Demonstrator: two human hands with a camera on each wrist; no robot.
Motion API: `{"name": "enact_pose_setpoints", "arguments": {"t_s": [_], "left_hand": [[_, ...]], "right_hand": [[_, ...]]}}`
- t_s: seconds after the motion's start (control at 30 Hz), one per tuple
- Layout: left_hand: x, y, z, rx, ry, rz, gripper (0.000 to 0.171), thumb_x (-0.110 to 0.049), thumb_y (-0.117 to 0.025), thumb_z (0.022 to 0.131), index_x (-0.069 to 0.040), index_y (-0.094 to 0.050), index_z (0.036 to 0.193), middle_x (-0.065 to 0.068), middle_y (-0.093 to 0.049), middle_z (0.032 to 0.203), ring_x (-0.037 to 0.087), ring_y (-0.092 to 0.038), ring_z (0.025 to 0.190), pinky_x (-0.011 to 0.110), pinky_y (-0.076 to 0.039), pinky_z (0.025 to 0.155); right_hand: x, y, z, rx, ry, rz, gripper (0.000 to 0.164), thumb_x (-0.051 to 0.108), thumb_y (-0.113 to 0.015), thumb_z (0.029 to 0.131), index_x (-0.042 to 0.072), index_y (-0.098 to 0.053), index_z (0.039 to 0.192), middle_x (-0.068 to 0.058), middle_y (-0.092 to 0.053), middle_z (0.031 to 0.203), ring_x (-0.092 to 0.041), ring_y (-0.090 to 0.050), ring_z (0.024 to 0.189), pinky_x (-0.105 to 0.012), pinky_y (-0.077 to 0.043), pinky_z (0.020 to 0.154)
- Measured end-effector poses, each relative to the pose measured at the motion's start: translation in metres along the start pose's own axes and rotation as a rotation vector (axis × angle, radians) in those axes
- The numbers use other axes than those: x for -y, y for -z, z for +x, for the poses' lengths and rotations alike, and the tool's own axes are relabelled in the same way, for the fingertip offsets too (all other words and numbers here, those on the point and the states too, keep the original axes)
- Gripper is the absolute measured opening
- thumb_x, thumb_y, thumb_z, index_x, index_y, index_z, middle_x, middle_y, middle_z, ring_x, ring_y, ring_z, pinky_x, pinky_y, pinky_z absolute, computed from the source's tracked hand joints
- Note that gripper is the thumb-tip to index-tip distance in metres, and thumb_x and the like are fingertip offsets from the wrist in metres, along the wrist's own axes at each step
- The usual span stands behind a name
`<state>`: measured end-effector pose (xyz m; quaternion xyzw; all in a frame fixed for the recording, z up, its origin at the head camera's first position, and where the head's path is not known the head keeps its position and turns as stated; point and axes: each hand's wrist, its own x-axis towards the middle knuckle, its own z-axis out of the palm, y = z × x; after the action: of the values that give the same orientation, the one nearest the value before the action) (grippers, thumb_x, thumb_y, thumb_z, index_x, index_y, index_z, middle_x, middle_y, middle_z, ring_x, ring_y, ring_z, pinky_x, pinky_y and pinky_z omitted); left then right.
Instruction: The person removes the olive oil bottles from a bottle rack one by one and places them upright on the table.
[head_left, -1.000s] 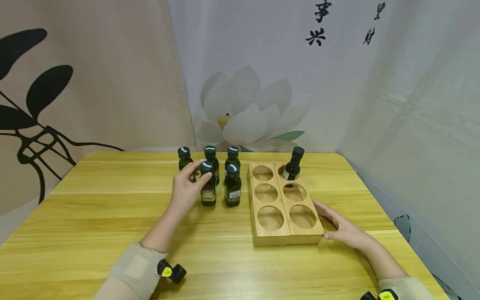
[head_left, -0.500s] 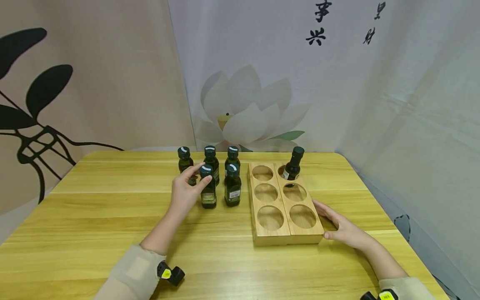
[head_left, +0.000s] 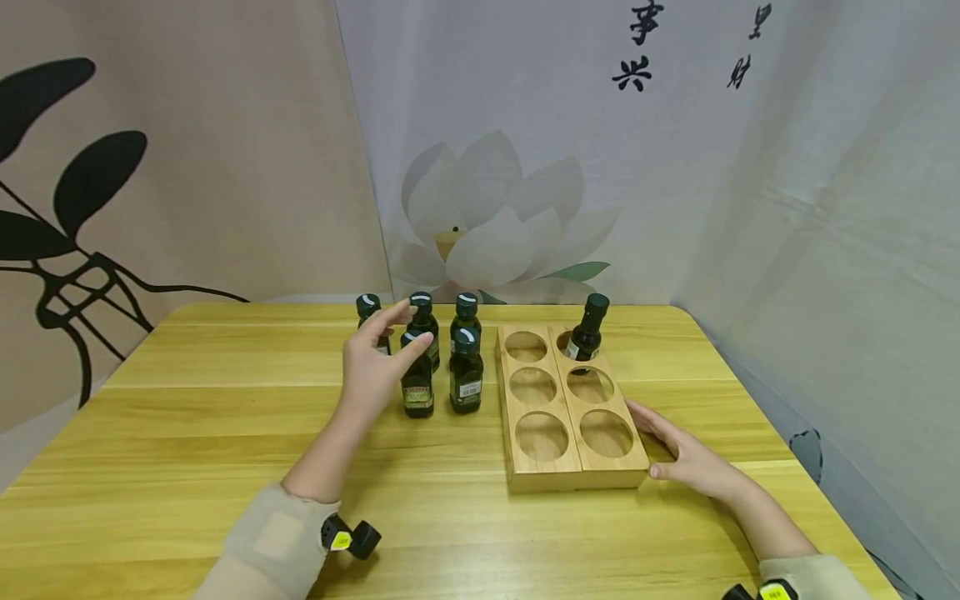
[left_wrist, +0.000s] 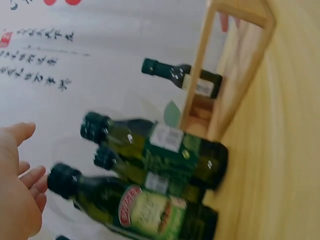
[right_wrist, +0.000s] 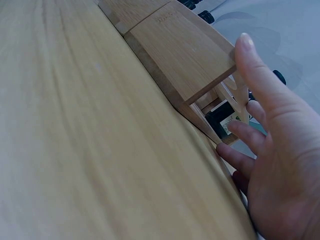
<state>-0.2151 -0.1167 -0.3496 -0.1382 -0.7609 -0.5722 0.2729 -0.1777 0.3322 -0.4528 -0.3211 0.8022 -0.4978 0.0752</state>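
My left hand (head_left: 369,367) hovers by the cap of the front-left dark green oil bottle (head_left: 417,392), thumb and fingers spread. In the left wrist view a gap shows between the hand (left_wrist: 17,190) and that bottle's cap (left_wrist: 64,180). Several similar upright bottles stand close around it, among them the front-right bottle (head_left: 467,385). My right hand (head_left: 693,462) lies at the right side of a wooden bottle rack (head_left: 577,481), thumb near its front corner and fingers loosely bent along its side. A dark bottle (head_left: 587,332) leans in the rack's far right hole.
The wooden table (head_left: 225,417) ends just behind the bottles, at a cloth backdrop (head_left: 495,100) with a printed lotus. Round holes in two columns open in the rack's top. A grey cloth (head_left: 825,333) hangs along the table's right edge.
The left hand has let go of the front-left bottle, its fingers spreading and rising off the cap. That bottle stands slightly nearer to me than before. The right hand and rack have stayed put.
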Motion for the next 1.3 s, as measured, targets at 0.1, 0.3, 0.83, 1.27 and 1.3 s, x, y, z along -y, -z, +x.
{"name": "enact_pose_setpoints", "arguments": {"t_s": [0.1,0.3,0.83,1.27,1.3], "left_hand": [[-0.018,-0.006,0.0,0.002,-0.018,-0.027,0.05,-0.01,-0.078,0.081,-0.001,-0.06,0.127,0.011,-0.064,0.115,0.023,-0.055,0.105,0.041,-0.039,0.093],[-0.064,-0.018,-0.004,0.026,-0.068,-0.071,0.048,0.002,-0.075,0.08,0.007,-0.058,0.125,0.022,-0.062,0.115,0.032,-0.055,0.107,0.042,-0.039,0.094],[-0.049,-0.087,0.0,0.144,-0.104,-0.168,0.052,-0.02,-0.079,0.081,-0.01,-0.06,0.129,-0.002,-0.063,0.118,0.01,-0.054,0.108,0.038,-0.041,0.095],[-0.047,-0.143,0.01,0.243,0.023,-0.185,0.057,-0.025,-0.078,0.083,-0.013,-0.056,0.135,-0.004,-0.061,0.12,0.013,-0.053,0.11,0.035,-0.043,0.093],[-0.047,-0.148,0.01,0.246,0.029,-0.182,0.057,-0.025,-0.078,0.083,-0.013,-0.056,0.135,-0.004,-0.061,0.12,0.012,-0.053,0.11,0.035,-0.043,0.094]], "right_hand": [[0.0,0.0,0.0,-0.002,-0.001,-0.004,0.082,0.04,-0.066,0.09,0.017,-0.02,0.154,-0.015,-0.027,0.153,-0.008,-0.035,0.133,-0.014,-0.02,0.104],[0.004,-0.001,0.001,-0.005,-0.005,-0.004,0.083,0.042,-0.066,0.09,0.017,-0.02,0.154,-0.014,-0.027,0.153,-0.008,-0.035,0.132,-0.014,-0.02,0.103],[0.004,0.0,0.0,-0.007,-0.019,-0.014,0.084,0.043,-0.067,0.089,0.018,-0.02,0.154,-0.017,-0.03,0.151,-0.007,-0.036,0.131,-0.014,-0.021,0.103],[0.004,0.0,0.0,-0.001,-0.015,-0.003,0.083,0.04,-0.067,0.09,0.016,-0.019,0.154,-0.018,-0.029,0.151,-0.007,-0.035,0.132,-0.014,-0.021,0.103],[0.005,0.0,0.0,-0.002,-0.017,0.002,0.084,0.04,-0.067,0.09,0.016,-0.019,0.154,-0.017,-0.029,0.151,-0.007,-0.035,0.132,-0.014,-0.021,0.104]]}}
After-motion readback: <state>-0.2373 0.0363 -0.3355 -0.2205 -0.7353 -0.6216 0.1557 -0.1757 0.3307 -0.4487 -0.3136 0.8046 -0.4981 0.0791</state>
